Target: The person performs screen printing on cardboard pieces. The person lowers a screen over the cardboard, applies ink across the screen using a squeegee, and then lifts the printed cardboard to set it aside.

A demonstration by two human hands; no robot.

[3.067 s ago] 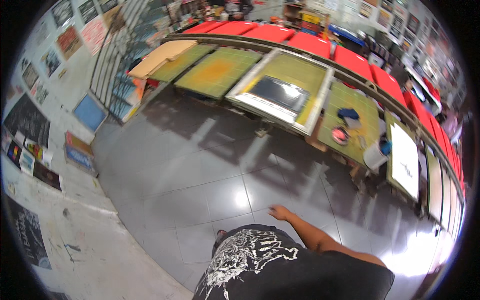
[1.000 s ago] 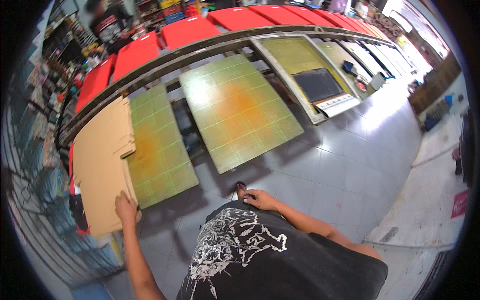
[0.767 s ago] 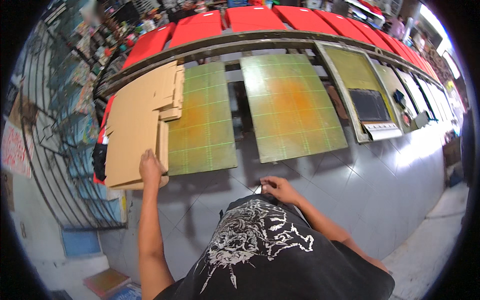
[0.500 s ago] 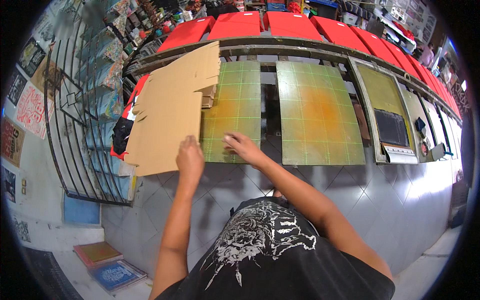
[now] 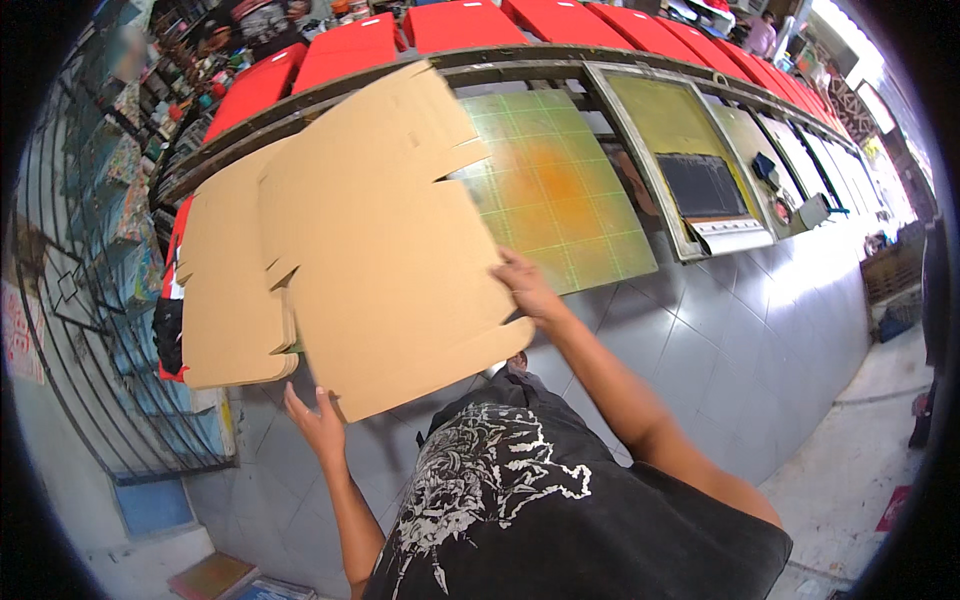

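Observation:
A large flat brown cardboard sheet [image 5: 385,250] with slits cut into its edges lies tilted across the middle of the view. My right hand [image 5: 530,288] grips its right edge, fingers lapping over the top face. By the sheet's lower left corner is my left hand [image 5: 320,428], open with its fingers apart; whether its thumb touches the edge I cannot tell. Further left rests a stack of similar cardboard [image 5: 225,270], partly covered by the held sheet. Behind the sheet's right side shows a green board with grid lines and an orange patch [image 5: 570,190].
A framed printing screen [image 5: 690,150] lies to the right of the green board. Red panels [image 5: 465,25] line the far side of the dark rack. Metal bars [image 5: 70,300] stand at the left, above grey floor tiles [image 5: 700,340]. A person [image 5: 762,38] is far right.
A cardboard sheet has come off the stack and moved right, over the green boards. My right hand has taken its right edge; my left hand has opened and moved nearer my body. The view has turned.

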